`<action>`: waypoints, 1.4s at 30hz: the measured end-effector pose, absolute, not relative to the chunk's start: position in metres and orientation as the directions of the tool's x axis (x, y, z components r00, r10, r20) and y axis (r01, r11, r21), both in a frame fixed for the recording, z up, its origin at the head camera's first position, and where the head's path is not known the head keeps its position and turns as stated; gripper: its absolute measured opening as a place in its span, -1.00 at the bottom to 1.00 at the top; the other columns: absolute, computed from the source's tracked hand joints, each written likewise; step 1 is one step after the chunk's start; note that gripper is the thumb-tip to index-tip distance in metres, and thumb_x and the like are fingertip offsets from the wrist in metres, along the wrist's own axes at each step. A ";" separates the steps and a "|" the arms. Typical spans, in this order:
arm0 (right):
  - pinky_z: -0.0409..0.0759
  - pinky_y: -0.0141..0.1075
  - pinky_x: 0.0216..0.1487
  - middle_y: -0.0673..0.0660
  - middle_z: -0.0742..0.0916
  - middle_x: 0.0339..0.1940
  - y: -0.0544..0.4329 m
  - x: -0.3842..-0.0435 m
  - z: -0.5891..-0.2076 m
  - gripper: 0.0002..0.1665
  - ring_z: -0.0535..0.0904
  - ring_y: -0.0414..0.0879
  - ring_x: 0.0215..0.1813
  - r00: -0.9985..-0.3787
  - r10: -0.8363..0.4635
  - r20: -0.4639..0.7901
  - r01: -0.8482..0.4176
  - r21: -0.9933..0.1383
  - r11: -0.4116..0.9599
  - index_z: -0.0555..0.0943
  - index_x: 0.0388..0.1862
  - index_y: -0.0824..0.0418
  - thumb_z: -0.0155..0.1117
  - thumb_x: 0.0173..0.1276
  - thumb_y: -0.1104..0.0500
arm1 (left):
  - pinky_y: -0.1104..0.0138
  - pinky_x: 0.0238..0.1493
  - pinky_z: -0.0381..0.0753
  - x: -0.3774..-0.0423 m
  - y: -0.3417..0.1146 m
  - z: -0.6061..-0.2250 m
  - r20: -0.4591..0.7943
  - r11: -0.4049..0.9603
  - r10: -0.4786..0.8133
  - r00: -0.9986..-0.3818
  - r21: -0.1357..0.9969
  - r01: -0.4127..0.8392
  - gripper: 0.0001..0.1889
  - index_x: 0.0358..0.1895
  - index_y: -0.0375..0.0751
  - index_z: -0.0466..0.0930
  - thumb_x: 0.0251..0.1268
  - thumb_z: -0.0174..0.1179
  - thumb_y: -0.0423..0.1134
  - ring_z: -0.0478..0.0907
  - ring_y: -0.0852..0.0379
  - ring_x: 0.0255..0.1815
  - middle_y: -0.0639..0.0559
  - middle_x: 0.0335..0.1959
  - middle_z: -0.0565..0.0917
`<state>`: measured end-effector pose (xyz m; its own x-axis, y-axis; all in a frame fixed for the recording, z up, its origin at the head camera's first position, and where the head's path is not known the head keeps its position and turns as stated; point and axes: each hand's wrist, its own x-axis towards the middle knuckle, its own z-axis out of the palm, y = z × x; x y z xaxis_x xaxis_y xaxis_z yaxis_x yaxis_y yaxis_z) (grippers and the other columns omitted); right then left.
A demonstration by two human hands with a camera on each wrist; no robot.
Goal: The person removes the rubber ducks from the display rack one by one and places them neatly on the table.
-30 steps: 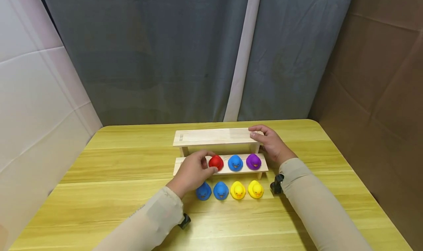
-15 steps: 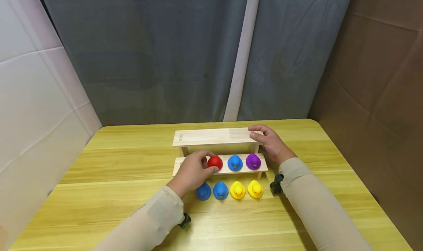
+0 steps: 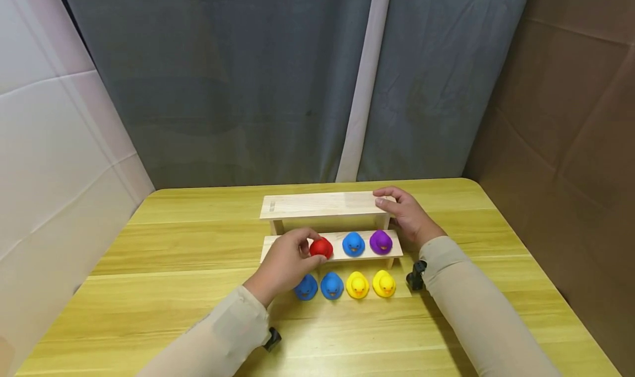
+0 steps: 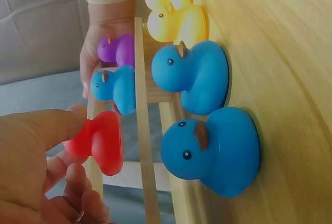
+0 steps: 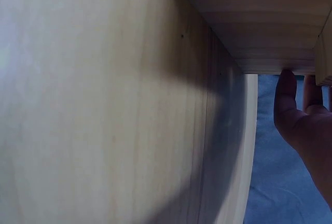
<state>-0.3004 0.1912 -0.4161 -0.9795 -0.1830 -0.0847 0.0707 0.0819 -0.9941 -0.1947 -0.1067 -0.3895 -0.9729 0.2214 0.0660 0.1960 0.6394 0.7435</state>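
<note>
My left hand [image 3: 286, 258] pinches a red rubber duck [image 3: 321, 248] between thumb and fingers. In the left wrist view the red duck [image 4: 101, 143] hangs slightly apart from the lower plank of a wooden two-step rack [image 3: 317, 205]. A blue duck [image 3: 354, 244] and a purple duck [image 3: 381, 242] sit on that lower step, to the right. My right hand [image 3: 410, 216] grips the right end of the upper step; in the right wrist view, fingertips [image 5: 287, 79] touch the wood's edge.
In front of the rack, a row of ducks stands on the wooden table [image 3: 149, 300]: two blue ones [image 3: 332, 286] and two yellow ones [image 3: 357, 285]. Behind the table hangs a grey curtain [image 3: 223, 90]. A brown cloth [image 3: 560, 118] flanks the right side.
My left hand has drawn slightly left and toward me with the red duck, and the duck now stands apart from the lower step. My right hand stays put.
</note>
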 end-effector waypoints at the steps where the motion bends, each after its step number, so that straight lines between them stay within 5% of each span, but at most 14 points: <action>1: 0.17 0.27 0.62 0.22 0.36 0.60 0.191 -0.300 -0.416 -0.50 0.31 0.29 0.59 -0.979 -0.184 -0.084 0.070 -0.994 0.082 0.50 0.38 0.22 0.25 0.61 0.02 | 0.23 -0.30 0.51 -0.194 -0.107 -0.389 0.068 0.637 0.224 -0.972 0.745 0.199 -0.70 0.00 -0.02 0.70 0.24 0.54 -0.23 0.46 0.06 -0.41 0.02 -0.44 0.54; 17: 0.21 0.24 0.61 0.20 0.39 0.57 0.191 -0.301 -0.418 -0.59 0.33 0.29 0.57 -0.981 -0.177 -0.082 0.068 -0.994 0.083 0.55 0.31 0.12 0.26 0.60 0.02 | 0.27 -0.27 0.50 -0.172 -0.112 -0.387 0.099 0.621 0.272 -0.957 0.741 0.253 -0.71 -0.06 -0.02 0.72 0.19 0.57 -0.28 0.45 0.11 -0.36 0.09 -0.43 0.55; 30: 0.19 0.25 0.62 0.25 0.35 0.59 0.190 -0.298 -0.415 -0.49 0.32 0.31 0.58 -0.980 -0.186 -0.076 0.062 -0.995 0.081 0.47 0.40 0.25 0.24 0.61 0.03 | 0.30 -0.23 0.49 -0.159 -0.115 -0.390 0.105 0.613 0.292 -0.951 0.742 0.270 -0.73 -0.11 0.00 0.72 0.17 0.59 -0.24 0.48 0.04 -0.28 0.03 -0.35 0.59; 42: 0.19 0.28 0.61 0.26 0.36 0.57 0.192 -0.300 -0.418 -0.51 0.34 0.33 0.55 -0.979 -0.196 -0.051 0.039 -0.997 0.067 0.47 0.38 0.27 0.22 0.62 0.05 | 0.30 -0.19 0.49 -0.149 -0.118 -0.393 0.089 0.614 0.300 -0.950 0.744 0.264 -0.74 -0.13 0.05 0.72 0.17 0.58 -0.22 0.52 -0.02 -0.21 0.17 -0.28 0.61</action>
